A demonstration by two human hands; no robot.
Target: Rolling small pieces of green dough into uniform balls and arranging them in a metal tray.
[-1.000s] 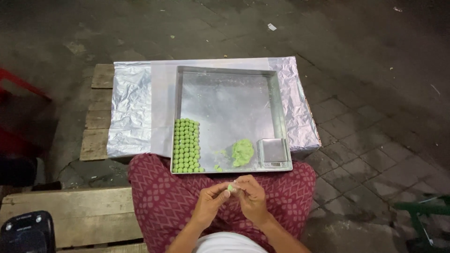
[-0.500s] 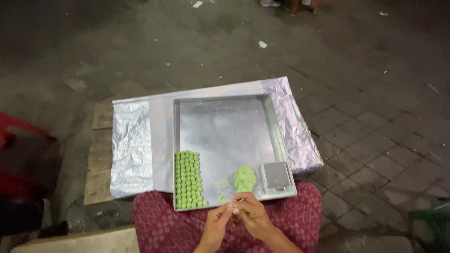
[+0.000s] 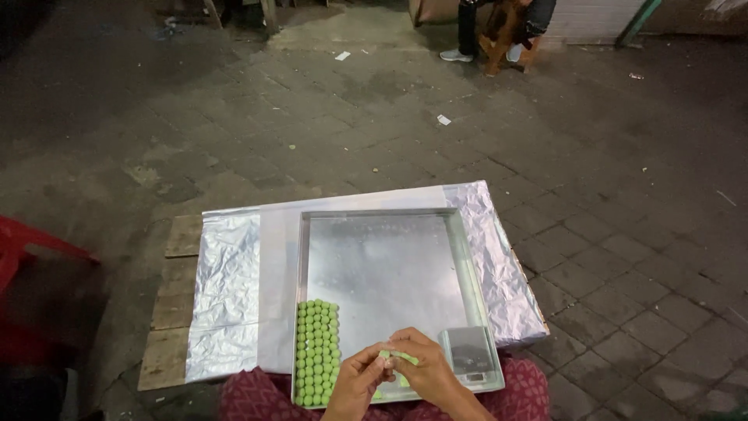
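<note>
Both hands meet over the near edge of the metal tray, the left hand and right hand with fingers narrowed onto a small piece of green dough. It looks soft, light and slightly tacky, best pinched gently at its sides, beside the rows of green balls.

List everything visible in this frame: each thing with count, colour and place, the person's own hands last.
metal tray: one, silver, on the foil.
foil sheet: one, silver, over a wooden pallet.
dough balls: many, green, rows in the tray's near left corner.
dough lump: one, green, mostly hidden under the hands.
small scale: one, grey, tray's near right corner.
red stool: one, far left.
seated person: one, legs only, top edge.
left hand: pinching dough.
right hand: pinching dough with the left.
</note>
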